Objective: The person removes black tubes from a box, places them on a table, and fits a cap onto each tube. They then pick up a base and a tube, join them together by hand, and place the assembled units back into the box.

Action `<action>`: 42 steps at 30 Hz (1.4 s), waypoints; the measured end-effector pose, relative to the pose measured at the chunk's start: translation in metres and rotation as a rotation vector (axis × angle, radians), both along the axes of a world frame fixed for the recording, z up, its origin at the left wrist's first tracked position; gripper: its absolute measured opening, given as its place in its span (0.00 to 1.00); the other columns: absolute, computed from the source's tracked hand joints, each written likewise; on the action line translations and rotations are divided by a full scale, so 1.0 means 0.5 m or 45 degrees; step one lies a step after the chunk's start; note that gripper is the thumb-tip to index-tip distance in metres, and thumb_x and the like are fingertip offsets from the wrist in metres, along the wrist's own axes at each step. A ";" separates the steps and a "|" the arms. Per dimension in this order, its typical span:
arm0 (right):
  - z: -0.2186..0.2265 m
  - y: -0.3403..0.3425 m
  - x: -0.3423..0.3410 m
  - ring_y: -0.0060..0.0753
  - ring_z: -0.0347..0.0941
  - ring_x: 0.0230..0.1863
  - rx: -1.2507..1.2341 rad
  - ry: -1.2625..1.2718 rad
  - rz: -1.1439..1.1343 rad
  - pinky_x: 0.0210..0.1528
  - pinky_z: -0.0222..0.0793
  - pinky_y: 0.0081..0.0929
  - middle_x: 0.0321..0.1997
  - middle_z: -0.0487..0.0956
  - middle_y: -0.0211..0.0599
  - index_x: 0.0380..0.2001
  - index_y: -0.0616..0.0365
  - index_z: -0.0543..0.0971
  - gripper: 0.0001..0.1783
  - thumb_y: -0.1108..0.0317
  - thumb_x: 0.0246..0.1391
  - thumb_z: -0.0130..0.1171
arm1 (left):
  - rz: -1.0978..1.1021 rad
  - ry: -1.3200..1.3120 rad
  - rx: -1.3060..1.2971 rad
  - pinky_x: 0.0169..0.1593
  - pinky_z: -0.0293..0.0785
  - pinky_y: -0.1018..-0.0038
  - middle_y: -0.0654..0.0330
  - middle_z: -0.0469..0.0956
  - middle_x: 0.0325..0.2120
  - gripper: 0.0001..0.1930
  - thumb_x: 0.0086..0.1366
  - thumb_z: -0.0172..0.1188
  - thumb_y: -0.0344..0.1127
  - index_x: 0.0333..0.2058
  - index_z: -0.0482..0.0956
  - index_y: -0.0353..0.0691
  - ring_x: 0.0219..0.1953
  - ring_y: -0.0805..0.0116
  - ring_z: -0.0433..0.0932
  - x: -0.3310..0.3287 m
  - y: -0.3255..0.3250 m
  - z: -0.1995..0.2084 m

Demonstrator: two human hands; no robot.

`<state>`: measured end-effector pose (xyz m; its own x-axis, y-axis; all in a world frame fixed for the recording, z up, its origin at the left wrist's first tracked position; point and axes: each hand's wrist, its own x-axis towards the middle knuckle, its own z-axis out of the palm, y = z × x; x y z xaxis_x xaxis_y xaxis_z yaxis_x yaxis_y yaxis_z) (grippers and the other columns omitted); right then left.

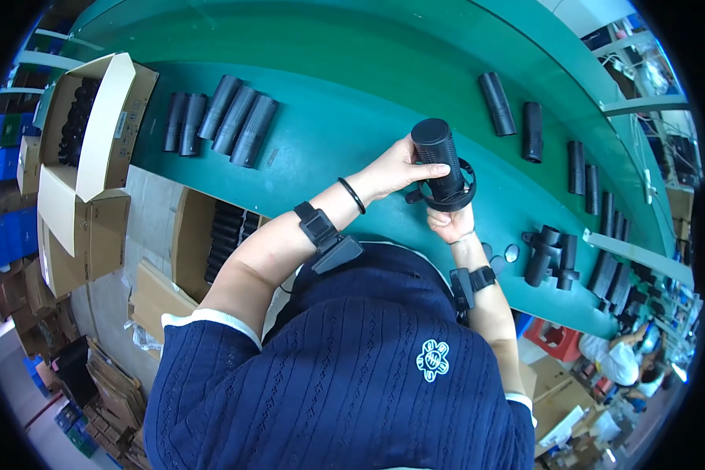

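A black cylinder (433, 141) with a ribbed side and a smooth closed end is in my left hand (399, 168), its thumb lying across the side and its fingers behind. Around the cylinder's lower end sits a wider black ring (468, 188) with openings and a small lug on its left. My right hand (450, 223) is closed at the ring's underside, fingers curled; part of its hold is hidden beneath the ring. Both pieces are raised over the green bench (329, 141), in front of my body.
Several black tubes (254, 131) lie at the bench's left. More black tubes (532, 131) trail along the right, with short branched black parts (551, 254) nearer me. Small round discs (511, 252) rest by my right forearm. Open cardboard boxes (110, 129) with black parts stand left.
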<state>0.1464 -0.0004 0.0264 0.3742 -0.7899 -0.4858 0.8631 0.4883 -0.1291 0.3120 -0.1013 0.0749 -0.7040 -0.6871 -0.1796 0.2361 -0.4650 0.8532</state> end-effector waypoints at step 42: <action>0.105 0.322 -0.400 0.53 0.67 0.51 -0.098 3.130 -0.255 0.54 0.64 0.36 0.48 0.70 0.48 0.49 0.56 0.70 0.33 0.81 0.34 0.63 | 0.402 -0.736 -0.922 0.48 0.69 0.70 0.54 0.71 0.42 0.24 0.54 0.63 0.31 0.50 0.68 0.36 0.47 0.65 0.70 -0.154 -0.138 -0.057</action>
